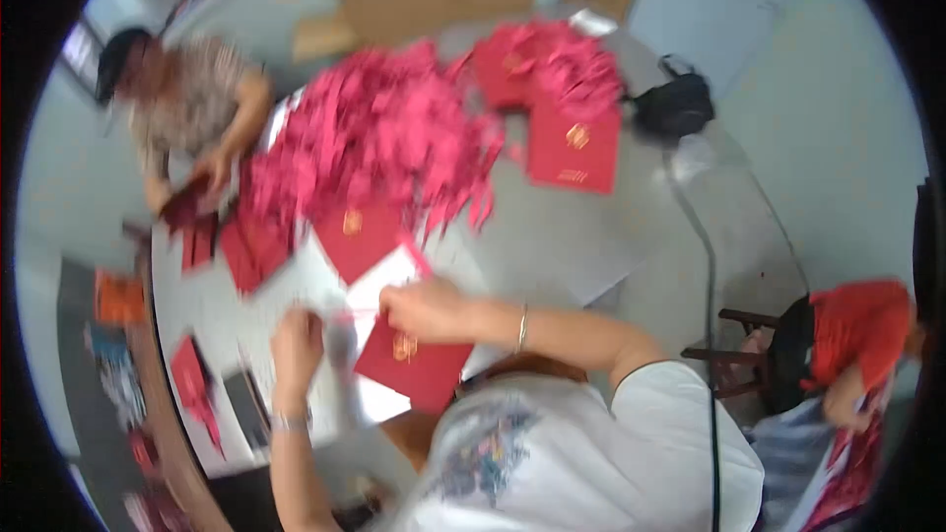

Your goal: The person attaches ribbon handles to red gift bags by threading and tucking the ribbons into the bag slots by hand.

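Observation:
A red folder point(434, 374) with a gold emblem lies at the near edge of the table, over white sheets. Above its upper left corner my right hand point(424, 307) is closed, its fingers pinched on a thin pink ribbon point(352, 316). My left hand point(298, 340) is closed a short way to the left, and the ribbon runs between the two hands. Motion blur hides the fingertips. Just beyond my hands lies another red folder point(360, 236) with a gold emblem, and a white sheet point(389, 274) with a pink edge partly lies over it.
A large heap of pink ribbons point(374, 118) covers the table's far side. More red folders point(574, 148) and a black bag point(675, 103) are at the far right. A dark phone-like slab point(246, 404) lies left. One person point(192, 99) works at far left; another point(857, 335) sits right.

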